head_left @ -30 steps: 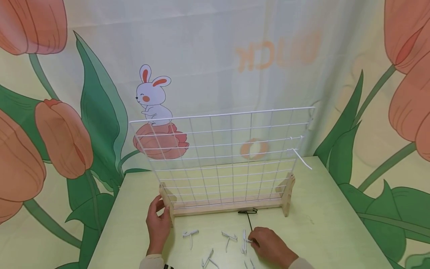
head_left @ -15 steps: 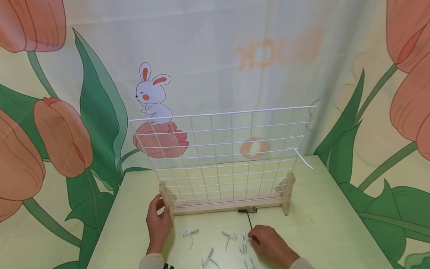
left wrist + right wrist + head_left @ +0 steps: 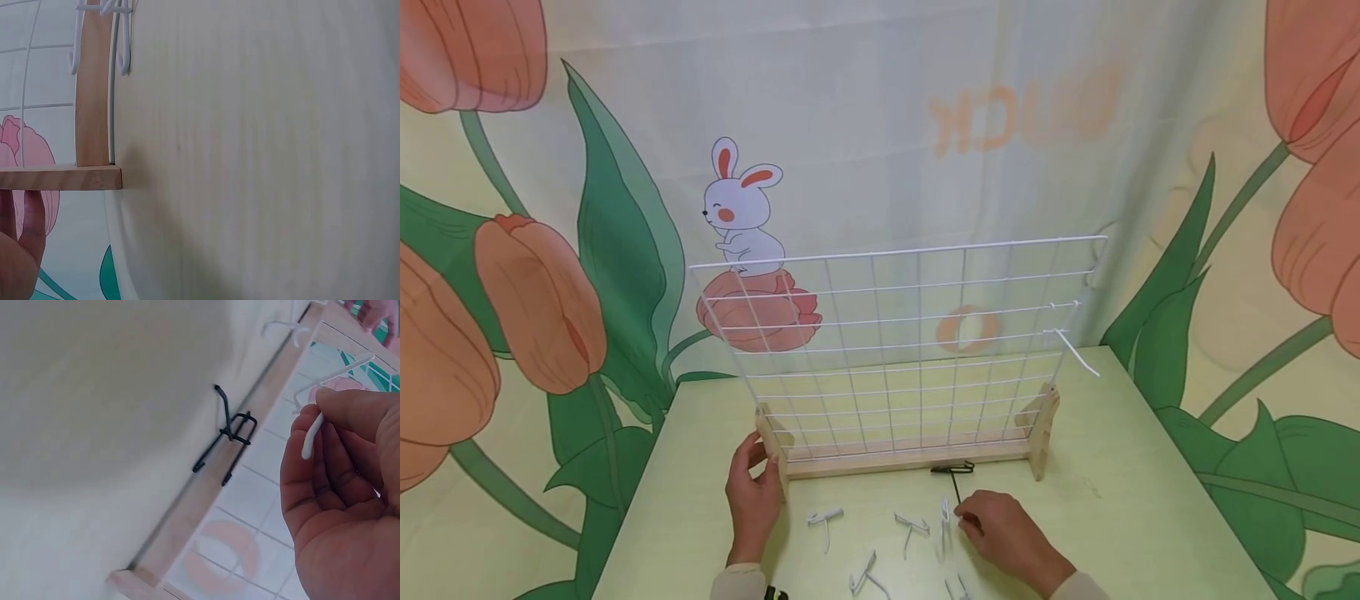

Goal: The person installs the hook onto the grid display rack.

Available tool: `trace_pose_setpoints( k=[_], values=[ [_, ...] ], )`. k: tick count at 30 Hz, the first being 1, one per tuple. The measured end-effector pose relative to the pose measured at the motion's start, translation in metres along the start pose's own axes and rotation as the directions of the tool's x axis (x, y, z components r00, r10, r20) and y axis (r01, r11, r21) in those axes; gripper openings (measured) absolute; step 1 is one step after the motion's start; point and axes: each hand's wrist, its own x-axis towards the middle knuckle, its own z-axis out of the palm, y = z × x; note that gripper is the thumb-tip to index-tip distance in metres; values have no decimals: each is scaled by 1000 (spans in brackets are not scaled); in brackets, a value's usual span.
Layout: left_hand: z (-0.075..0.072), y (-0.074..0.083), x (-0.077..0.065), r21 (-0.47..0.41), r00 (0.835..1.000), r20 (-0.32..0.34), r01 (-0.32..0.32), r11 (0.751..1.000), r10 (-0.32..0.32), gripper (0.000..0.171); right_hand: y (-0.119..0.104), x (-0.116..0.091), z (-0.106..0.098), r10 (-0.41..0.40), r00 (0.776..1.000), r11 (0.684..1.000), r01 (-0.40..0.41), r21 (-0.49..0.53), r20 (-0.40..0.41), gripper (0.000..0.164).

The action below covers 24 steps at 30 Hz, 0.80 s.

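Note:
In the head view, my left hand (image 3: 752, 500) grips the left upright of the wooden stand (image 3: 910, 463); its fingers (image 3: 32, 215) meet the wood in the left wrist view. That stand holds a white wire grid panel (image 3: 898, 358) upright. My right hand (image 3: 1003, 533) pinches the bent prong of a white wire hook (image 3: 945, 510) between thumb and fingertips. The hook (image 3: 307, 440) shows closely in the right wrist view, partly hidden by the fingers. Just ahead of this hand, a black wire hook (image 3: 953, 469) lies against the stand's base.
Several white hooks lie on the table in front, among them one hook (image 3: 826, 521) at left and another hook (image 3: 912, 527) nearer the middle. One white hook (image 3: 1075, 350) hangs on the grid's right side. A curtain (image 3: 880, 125) printed with tulips and a rabbit rises behind the table (image 3: 1150, 483).
My right hand has moved slightly forward, raising the white hook and turning it more upright. The left hand stays on the stand.

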Motion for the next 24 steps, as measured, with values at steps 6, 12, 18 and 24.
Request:
trace_pose_setpoints(
  k=[6,12,18,24],
  values=[
    [3,-14,2,30,1000,-7,19,999,-19,51,-5,1,-7,-22,997,1000,23,9,-77,9],
    [2,-7,1,4,1000,-11,11,1000,-11,51,-8,2,-13,-64,982,998,62,-19,-179,14],
    [4,-24,3,16,1000,-10,11,1000,-10,52,-11,5,-22,-90,965,996,88,-20,-245,20],
    [2,-33,4,8,1000,4,-14,1000,14,51,-15,7,-29,-93,958,996,89,-28,-271,21]
  ],
)
